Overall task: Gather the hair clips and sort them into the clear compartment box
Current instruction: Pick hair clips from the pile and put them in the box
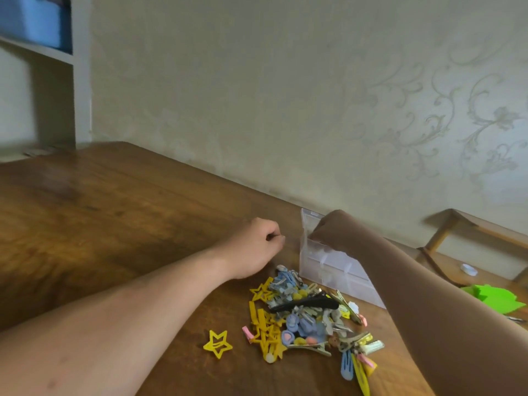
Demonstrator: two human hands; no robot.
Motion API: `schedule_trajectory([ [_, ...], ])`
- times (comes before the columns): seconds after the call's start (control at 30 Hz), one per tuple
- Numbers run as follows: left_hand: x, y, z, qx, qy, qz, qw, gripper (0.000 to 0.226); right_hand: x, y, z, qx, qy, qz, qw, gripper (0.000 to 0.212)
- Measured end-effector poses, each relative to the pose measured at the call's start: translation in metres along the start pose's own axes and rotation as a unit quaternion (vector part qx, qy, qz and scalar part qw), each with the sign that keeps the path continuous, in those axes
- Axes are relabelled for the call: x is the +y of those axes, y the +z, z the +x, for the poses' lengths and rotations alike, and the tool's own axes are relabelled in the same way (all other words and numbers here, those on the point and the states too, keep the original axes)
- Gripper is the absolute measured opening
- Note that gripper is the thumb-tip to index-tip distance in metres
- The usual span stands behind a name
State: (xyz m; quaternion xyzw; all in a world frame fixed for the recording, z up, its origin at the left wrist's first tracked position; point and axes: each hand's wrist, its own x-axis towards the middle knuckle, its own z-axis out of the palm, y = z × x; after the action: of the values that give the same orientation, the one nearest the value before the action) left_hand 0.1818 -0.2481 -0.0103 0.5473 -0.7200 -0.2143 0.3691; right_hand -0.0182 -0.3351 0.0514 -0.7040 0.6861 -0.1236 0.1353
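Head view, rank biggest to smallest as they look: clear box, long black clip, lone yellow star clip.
1. clear box
2. black clip, longer
3. yellow star clip, though close in area

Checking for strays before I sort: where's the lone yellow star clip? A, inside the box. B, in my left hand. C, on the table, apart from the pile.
C: the star clip lies alone on the table, just left of the pile.
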Motion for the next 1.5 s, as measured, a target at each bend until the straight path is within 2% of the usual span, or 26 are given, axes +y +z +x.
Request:
schedule_trajectory([
  [0.17,-0.001,-0.001,-0.002,-0.003,-0.005,-0.015,1.0,0.034,0.002,0.0,-0.01,0.028,-0.01,0.004,1.0,0.024],
  [0.33,0.002,-0.001,-0.002,0.001,-0.004,-0.014,1.0,0.033,0.018,-0.025,-0.07,0.153,-0.067,0.034,0.985,0.014],
  [0.43,0.004,-0.002,-0.002,-0.002,-0.006,-0.005,1.0,0.03,0.032,-0.032,-0.12,0.174,-0.111,0.058,0.977,0.009],
  [0.67,0.006,0.0,-0.004,0.008,-0.014,0.016,1.0,0.03,0.054,-0.017,-0.151,0.057,-0.118,-0.092,0.987,0.015],
  [0.87,0.007,-0.002,-0.006,-0.006,-0.018,0.027,0.999,0.028,0.059,-0.013,-0.151,0.039,-0.125,-0.136,0.982,0.025],
  [1.03,0.008,-0.002,-0.008,-0.012,-0.019,0.036,0.999,0.027,0.055,-0.01,-0.154,0.024,-0.135,-0.144,0.98,0.038],
  [1.27,0.005,-0.002,-0.007,-0.014,-0.021,0.03,0.999,0.026,0.054,-0.013,-0.157,-0.004,-0.138,-0.177,0.975,0.044],
  [1.5,0.002,-0.002,-0.007,-0.01,-0.015,0.027,0.999,0.027,0.058,-0.025,-0.156,-0.043,-0.143,-0.1,0.984,0.039],
])
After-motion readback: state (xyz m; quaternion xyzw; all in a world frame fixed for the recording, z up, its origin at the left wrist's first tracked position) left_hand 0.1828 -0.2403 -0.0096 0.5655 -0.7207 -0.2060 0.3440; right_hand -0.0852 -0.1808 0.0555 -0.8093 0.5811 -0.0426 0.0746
